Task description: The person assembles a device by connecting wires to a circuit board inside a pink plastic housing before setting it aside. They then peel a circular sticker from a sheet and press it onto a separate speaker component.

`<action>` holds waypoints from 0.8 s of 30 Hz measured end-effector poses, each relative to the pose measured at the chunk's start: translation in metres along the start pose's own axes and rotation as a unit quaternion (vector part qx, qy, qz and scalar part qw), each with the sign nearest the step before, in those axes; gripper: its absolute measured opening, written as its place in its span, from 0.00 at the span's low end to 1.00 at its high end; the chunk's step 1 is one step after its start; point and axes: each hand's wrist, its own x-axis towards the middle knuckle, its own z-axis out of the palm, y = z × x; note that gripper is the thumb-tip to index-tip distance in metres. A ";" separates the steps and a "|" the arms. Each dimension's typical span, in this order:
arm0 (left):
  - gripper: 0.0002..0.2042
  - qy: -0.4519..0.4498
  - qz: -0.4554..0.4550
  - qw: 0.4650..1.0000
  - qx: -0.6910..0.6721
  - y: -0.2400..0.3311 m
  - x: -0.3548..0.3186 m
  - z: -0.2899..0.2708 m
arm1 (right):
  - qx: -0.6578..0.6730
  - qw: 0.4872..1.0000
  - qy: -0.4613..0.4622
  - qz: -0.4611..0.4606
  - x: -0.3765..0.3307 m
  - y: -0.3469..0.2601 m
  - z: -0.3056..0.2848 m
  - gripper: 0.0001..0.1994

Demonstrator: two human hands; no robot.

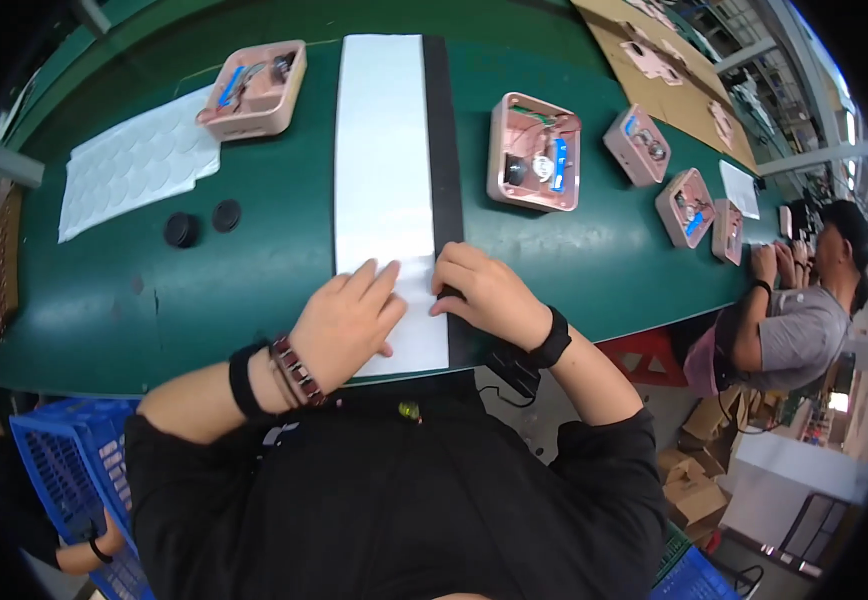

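A long white sheet (384,150) lies lengthwise on the green table, with a black strip (443,150) showing along its right side. My left hand (346,320) rests on the near part of the sheet, fingers spread. Just right of it, my right hand (492,298) is closed at the border of sheet and strip, its fingers curled. A small dark piece shows under those fingers; its kind cannot be made out. Two round black pieces (182,230) lie to the left, apart from both hands.
A white sheet of round stickers (134,165) lies at the left, with a pink open case (259,90) overlapping its corner. Another pink case (536,152) with wires and a blue part stands right; several more are beyond. A person (804,320) works at the far right. A blue crate (74,450) stands lower left.
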 end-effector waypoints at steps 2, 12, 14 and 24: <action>0.26 -0.007 0.001 1.000 -0.019 -0.004 -0.005 -0.001 | -0.010 1.000 0.010 -0.003 0.001 0.001 0.003 0.13; 0.26 -0.033 0.010 0.999 -0.037 -0.010 -0.002 -0.002 | -0.066 0.995 0.031 -0.071 -0.001 0.007 0.007 0.07; 0.22 -0.037 0.007 0.997 -0.071 -0.015 -0.001 -0.008 | -0.004 0.998 0.058 -0.019 -0.002 0.009 -0.001 0.08; 0.09 -0.027 -0.141 0.702 -0.698 -0.004 0.032 -0.018 | -0.150 0.923 0.340 -0.102 -0.007 -0.054 -0.002 0.11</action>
